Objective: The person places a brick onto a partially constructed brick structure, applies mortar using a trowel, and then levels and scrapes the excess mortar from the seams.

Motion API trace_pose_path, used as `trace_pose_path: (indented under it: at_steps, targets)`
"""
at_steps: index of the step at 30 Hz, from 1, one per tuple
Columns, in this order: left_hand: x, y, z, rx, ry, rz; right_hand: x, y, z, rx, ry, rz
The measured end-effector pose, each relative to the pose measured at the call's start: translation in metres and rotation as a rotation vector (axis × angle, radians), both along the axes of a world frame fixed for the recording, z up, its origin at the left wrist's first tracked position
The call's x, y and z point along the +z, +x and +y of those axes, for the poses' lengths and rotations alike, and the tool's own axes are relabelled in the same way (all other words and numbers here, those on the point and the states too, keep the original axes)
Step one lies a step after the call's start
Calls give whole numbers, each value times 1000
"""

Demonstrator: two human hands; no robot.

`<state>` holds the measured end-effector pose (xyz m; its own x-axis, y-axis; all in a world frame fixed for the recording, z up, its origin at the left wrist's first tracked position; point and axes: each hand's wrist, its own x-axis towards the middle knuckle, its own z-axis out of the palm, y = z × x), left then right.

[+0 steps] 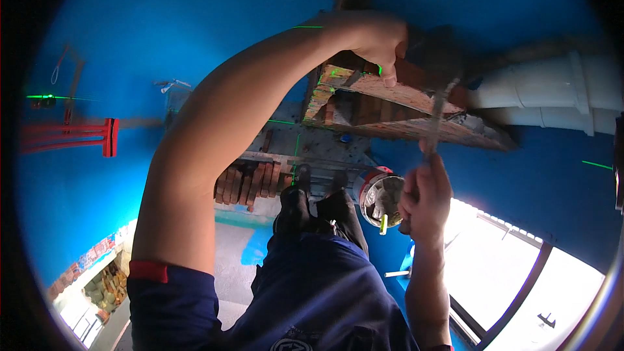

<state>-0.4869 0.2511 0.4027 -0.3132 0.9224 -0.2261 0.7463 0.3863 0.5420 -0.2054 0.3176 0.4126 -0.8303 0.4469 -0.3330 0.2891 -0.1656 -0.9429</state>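
My left hand [374, 39] reaches up to the top of a rough brick and mortar ledge [403, 123], its fingers curled down onto a dark red brick [409, 65] at the blue wall. My right hand [422, 192] grips a trowel [437, 117] held upright just right of the ledge's front; its blurred blade reaches up beside the brick. Two white plastic pipes [539, 84] meet the ledge from the right. A dark, blurred patch shows on the wall above my left hand.
Below are stacked bricks [250, 182], a bucket [380, 201] with grey material, and my legs on a grey plank platform [318, 175]. A red frame-like tool [109, 136] is at the left wall. Bright openings show at lower left and right. Green laser lines cross the walls.
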Motion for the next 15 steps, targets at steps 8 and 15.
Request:
trace_pose_path:
  at_steps: [8,15]
  targets:
    - [-2,-2,4,14,-52,7,-3,-13,-10,-61,16,-41]
    - [-5,-3,2,28,-58,0,-3,-11,-11,-30,59,-66]
